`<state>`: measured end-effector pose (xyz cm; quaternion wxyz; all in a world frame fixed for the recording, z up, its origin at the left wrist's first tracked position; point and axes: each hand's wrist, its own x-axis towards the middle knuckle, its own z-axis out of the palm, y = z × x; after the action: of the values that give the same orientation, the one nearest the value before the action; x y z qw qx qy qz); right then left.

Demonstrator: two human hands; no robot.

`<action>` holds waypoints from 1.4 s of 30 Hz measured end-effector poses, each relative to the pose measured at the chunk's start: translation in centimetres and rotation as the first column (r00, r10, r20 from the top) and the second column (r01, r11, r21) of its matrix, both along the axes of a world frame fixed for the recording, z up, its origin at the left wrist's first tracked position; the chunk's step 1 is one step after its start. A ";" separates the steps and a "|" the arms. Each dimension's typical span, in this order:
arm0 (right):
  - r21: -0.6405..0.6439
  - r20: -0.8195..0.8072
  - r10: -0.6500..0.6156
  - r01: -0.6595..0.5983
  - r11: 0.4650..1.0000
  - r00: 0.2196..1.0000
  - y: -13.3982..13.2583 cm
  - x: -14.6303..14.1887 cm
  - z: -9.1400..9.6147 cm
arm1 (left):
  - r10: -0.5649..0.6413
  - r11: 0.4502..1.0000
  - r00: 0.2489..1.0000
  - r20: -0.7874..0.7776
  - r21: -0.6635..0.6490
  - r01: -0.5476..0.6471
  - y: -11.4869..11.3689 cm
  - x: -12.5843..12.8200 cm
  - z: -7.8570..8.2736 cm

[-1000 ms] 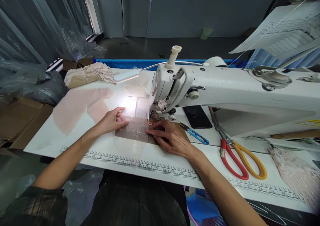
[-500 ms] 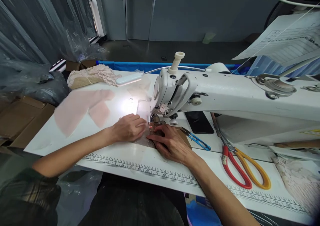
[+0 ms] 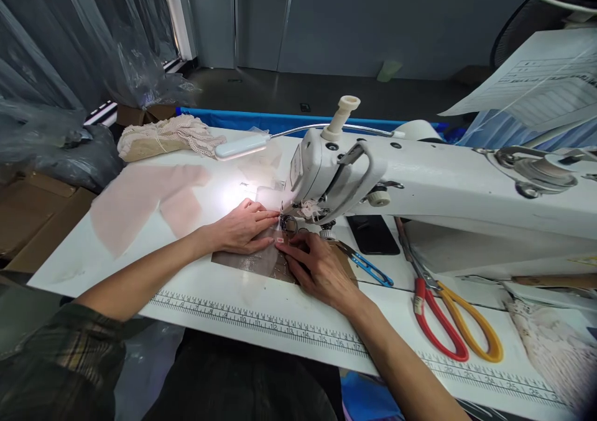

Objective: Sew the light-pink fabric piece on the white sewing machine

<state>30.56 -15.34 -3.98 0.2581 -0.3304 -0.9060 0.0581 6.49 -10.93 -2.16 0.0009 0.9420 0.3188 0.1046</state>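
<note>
Beside the presser foot of a white sewing machine (image 3: 303, 166), my left hand (image 3: 242, 227) lies with its fingers stretched out on a piece of thin sheer fabric (image 3: 263, 260). Its fingertips are close to the needle area, and the thumb is apart from them. My right hand (image 3: 321, 265) rests with bent, spread fingers on the near right part of the fabric, over the brownish machine plate (image 3: 233, 260). A small red and white mark (image 3: 280, 240) shows between the two hands. The fabric's edge at the needle is partly hidden.
Blue thread snips (image 3: 368, 267), a black phone (image 3: 373, 234) and red and yellow-handled scissors (image 3: 450, 321) lie to the right. Pale pink fabric pieces (image 3: 135, 203) and a lace bundle (image 3: 163, 138) are at the left. A printed ruler (image 3: 261, 326) runs along the front edge.
My left hand has gone from curled fingers to stretched-out ones, flatter on the fabric. More of the brownish plate shows under it. My right hand has barely moved; the view has shifted slightly.
</note>
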 end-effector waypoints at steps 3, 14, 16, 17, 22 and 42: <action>-0.012 0.003 -0.011 0.011 1.000 1.000 -0.1 0.0 0.1 | -0.001 1.000 1.000 0.022 -0.030 0.002 -0.2 0.0 -0.2; -0.021 0.033 -0.031 0.032 0.999 0.999 0.0 0.0 0.2 | -0.004 0.999 0.999 -0.039 0.035 0.005 -0.3 0.5 -0.1; -0.019 0.027 -0.025 0.025 0.999 0.999 0.0 0.0 0.1 | 0.001 0.998 0.999 -0.053 0.055 0.002 -0.3 0.7 -0.1; -0.019 0.024 -0.020 0.020 1.000 1.000 0.1 0.0 0.1 | 0.005 0.998 0.998 -0.059 0.065 -0.001 -0.4 0.7 -0.1; -0.021 0.032 -0.018 0.019 1.000 0.999 0.1 0.1 0.2 | 0.017 0.993 0.997 -0.070 0.117 -0.009 -0.7 0.9 0.0; -0.016 0.069 -0.035 0.036 0.999 0.997 -0.2 0.3 0.0 | -0.192 0.971 0.981 0.013 0.150 0.188 -1.0 0.2 -0.1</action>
<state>30.90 -15.56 -3.99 0.2248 -0.3505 -0.9078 0.0496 6.67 -11.88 -2.23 -0.0547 0.9641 0.2187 0.1401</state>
